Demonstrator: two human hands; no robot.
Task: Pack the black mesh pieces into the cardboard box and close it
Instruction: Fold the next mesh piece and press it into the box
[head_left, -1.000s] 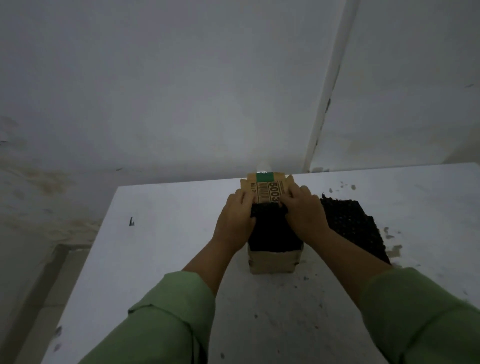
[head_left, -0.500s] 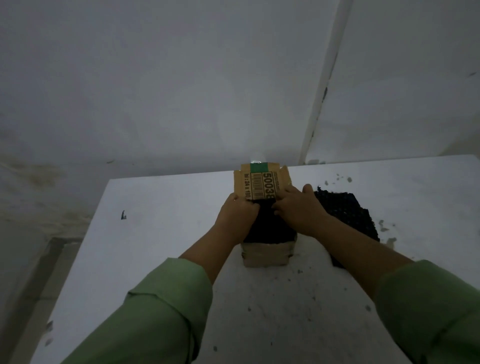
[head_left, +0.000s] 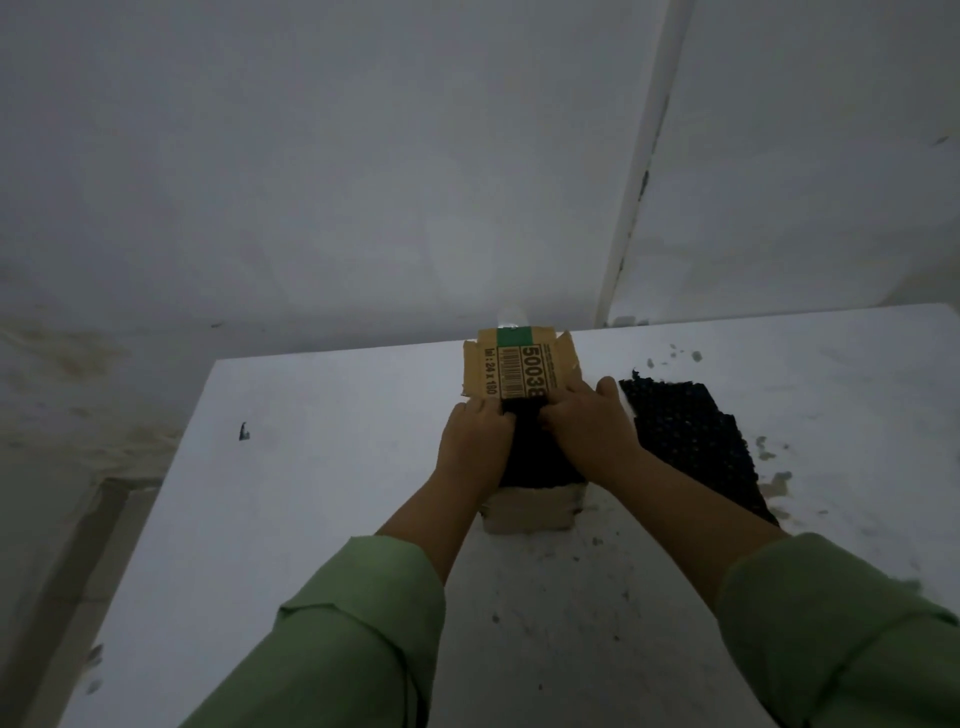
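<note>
A small cardboard box (head_left: 529, 512) stands on the white table, filled to the top with black mesh pieces (head_left: 530, 457). Its far lid flap (head_left: 519, 366), printed with a barcode, "5003" and a green band, stands open and upright behind the box. My left hand (head_left: 475, 441) and my right hand (head_left: 589, 428) both press down on the mesh at the far end of the box, fingers curled against the base of the flap. A further stack of black mesh pieces (head_left: 691, 436) lies flat on the table just right of the box, partly behind my right forearm.
The white table (head_left: 322, 493) has black crumbs and scuffs in front of and right of the box. A small dark chip (head_left: 243, 431) lies near the left edge. White walls rise close behind the table; the floor drops away at the left.
The lid flap has risen from leaning over the mesh to standing more upright. My hands stayed pressed on the mesh at the flap's base. The view shifted slightly.
</note>
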